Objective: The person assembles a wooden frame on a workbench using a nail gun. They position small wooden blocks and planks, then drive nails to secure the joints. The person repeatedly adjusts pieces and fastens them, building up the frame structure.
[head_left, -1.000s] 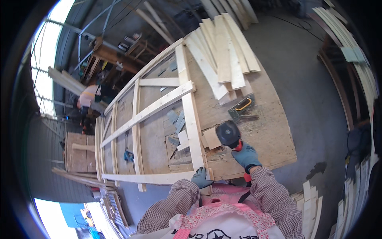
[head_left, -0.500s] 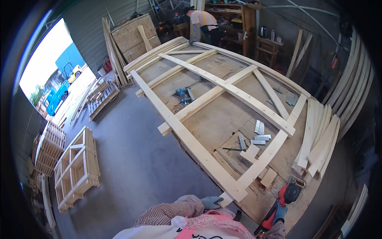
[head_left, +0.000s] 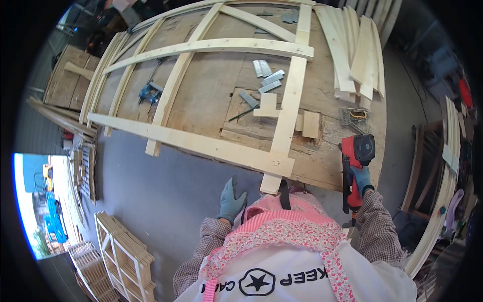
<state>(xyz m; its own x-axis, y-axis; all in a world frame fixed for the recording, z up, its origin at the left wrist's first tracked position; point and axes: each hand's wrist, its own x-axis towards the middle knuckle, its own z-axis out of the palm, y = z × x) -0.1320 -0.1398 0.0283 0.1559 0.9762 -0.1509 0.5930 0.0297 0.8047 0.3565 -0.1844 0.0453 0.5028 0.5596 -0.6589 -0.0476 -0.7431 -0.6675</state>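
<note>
My right hand [head_left: 361, 179], in a blue-grey glove, is wrapped round the handle of a red and black nail gun [head_left: 361, 151] over the worktable's near right corner. My left hand [head_left: 232, 201], gloved alike, is off the wood with its thumb and fingers apart. It hovers over the floor, left of the short board end [head_left: 271, 183] that juts past the table edge. A large pale timber frame [head_left: 201, 146] of crossed boards lies on the worktable [head_left: 332, 171]. Silver fastener strips [head_left: 271, 80] and small wood blocks [head_left: 311, 125] rest inside and beside it.
Loose pale boards [head_left: 352, 50] are piled at the table's far right. A metal-and-yellow piece [head_left: 356, 117] lies by the nail gun. Another blue power tool [head_left: 150, 93] sits within the frame. Stacked wooden frames [head_left: 126, 256] stand on the floor at left; long boards [head_left: 437, 211] lean at right.
My view has turned down and rightward. My left hand has left the board end at the frame's corner and opened. The nail gun stays in my right hand.
</note>
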